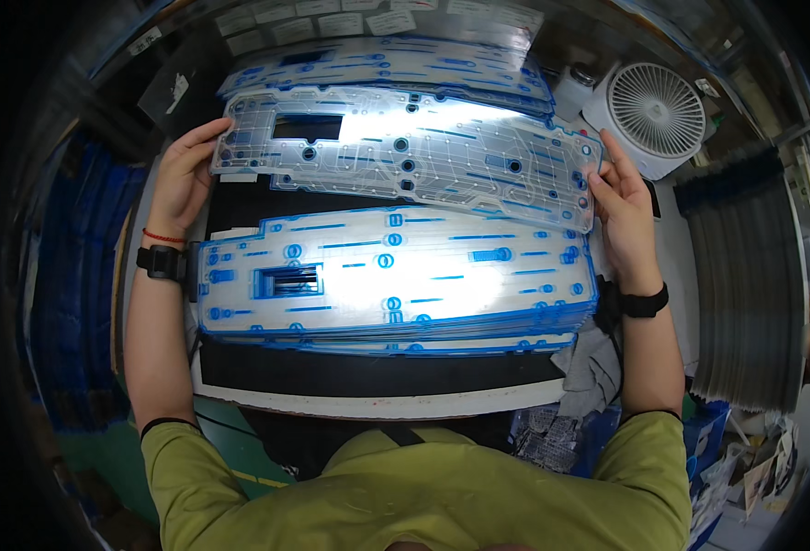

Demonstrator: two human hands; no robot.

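Observation:
A translucent plastic membrane sheet (460,174) with fine printed traces, dark holes and a rectangular cutout stretches between my two hands. My left hand (187,179) pinches its left end near the upper corner. At the other end, my right hand (624,204) grips the right edge, thumb on top. Closer to me lies a stack of whitish, blue-edged sheets (350,275) with slots, round holes and a similar cutout. Behind the held sheet is a second pile of blue-edged sheets (405,62), partly covered by it. Both wrists carry dark bands.
A white fan (658,110) stands at the back right, beside a small container (574,84). Tall stacks of thin sheets flank the table, grey ones (740,294) on the right and blue ones (74,303) on the left. A grey cloth (593,367) hangs over the front right edge.

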